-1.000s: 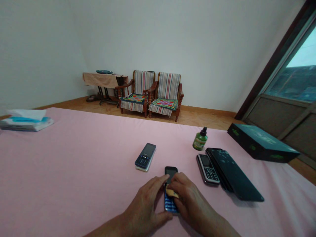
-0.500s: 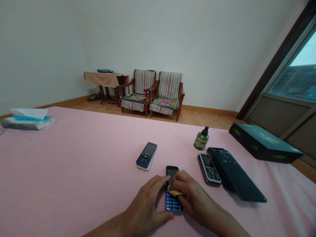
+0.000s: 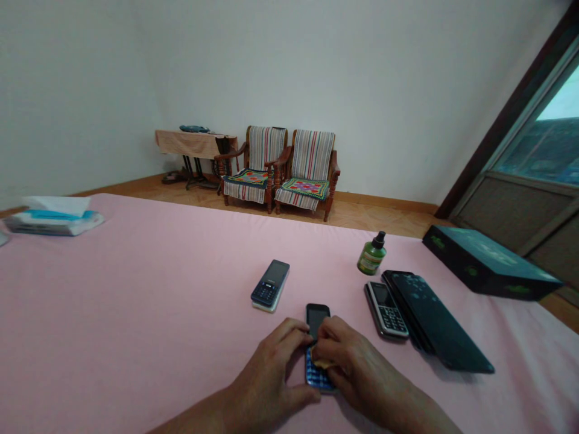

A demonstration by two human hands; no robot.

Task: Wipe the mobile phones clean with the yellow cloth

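A mobile phone with a dark screen and blue keypad (image 3: 318, 377) lies flat on the pink cloth between my hands. My left hand (image 3: 271, 372) grips its left side, fingers near the screen and thumb by the bottom end. Bunched in the fingers of my right hand (image 3: 350, 355) is a small yellow cloth (image 3: 322, 364), pressed on the phone's keypad. Part of the keypad is hidden under these fingers. Beyond my left hand lies a dark keypad phone (image 3: 271, 284), with a pale edge showing beneath it. To the right rests a silver-edged keypad phone (image 3: 386, 311).
Dark flat devices (image 3: 441, 322) lie stacked beside the silver-edged phone. Behind them stand a green spray bottle (image 3: 371, 254) and a black box (image 3: 488, 262). A wipes packet (image 3: 56, 223) sits far left on the pink cloth (image 3: 158, 289). Two chairs (image 3: 303, 172) stand beyond the table.
My right hand has slid slightly down the keypad with the yellow cloth. My left hand keeps its hold on the phone. The whole view has shifted a little.
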